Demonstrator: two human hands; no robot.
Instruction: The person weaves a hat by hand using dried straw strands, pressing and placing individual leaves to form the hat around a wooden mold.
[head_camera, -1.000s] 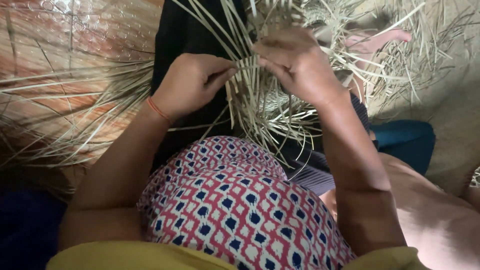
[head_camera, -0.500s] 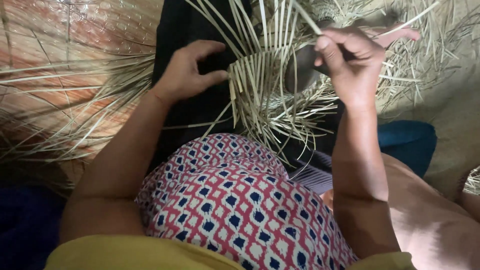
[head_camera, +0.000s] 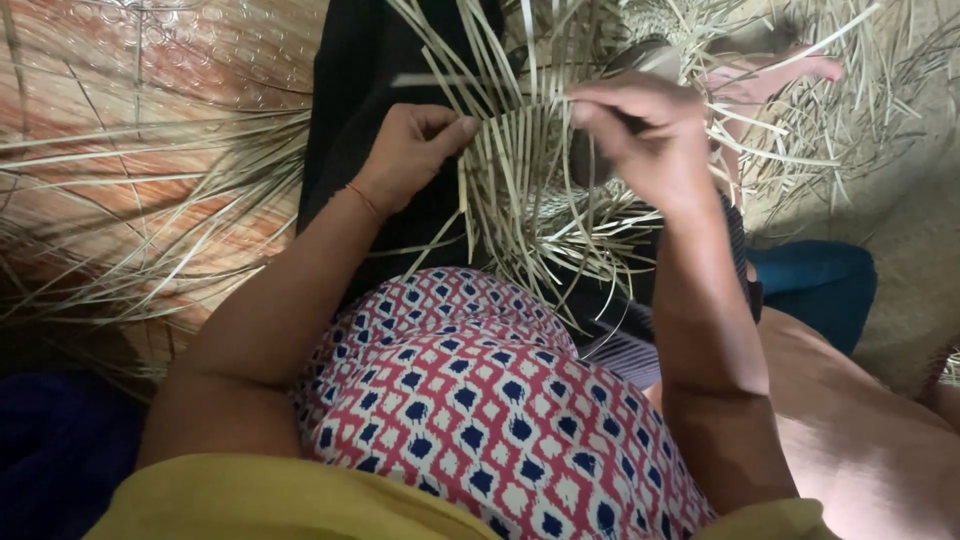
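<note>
A half-woven piece of pale straw strips (head_camera: 520, 170) rests over my lap, its loose ends fanning upward and down. My left hand (head_camera: 410, 150) pinches the left edge of the woven band with thumb and fingers. My right hand (head_camera: 640, 135) is closed on one thin strip at the right side of the weave, fingers curled around it. A thin thread bracelet circles my left wrist. A bare foot (head_camera: 770, 75) shows behind the straw at the upper right.
Loose dry straw (head_camera: 130, 230) lies spread on the reddish patterned mat (head_camera: 180, 60) at left. More straw piles at the upper right. A black cloth (head_camera: 350, 90) runs under the weave. My knee is covered in red, white and blue patterned fabric (head_camera: 470, 400). A blue cushion (head_camera: 810, 285) sits at right.
My right hand went up and right pulling a strip, then came back down to the weave. My left hand shifted from flat on the edge to pinching it.
</note>
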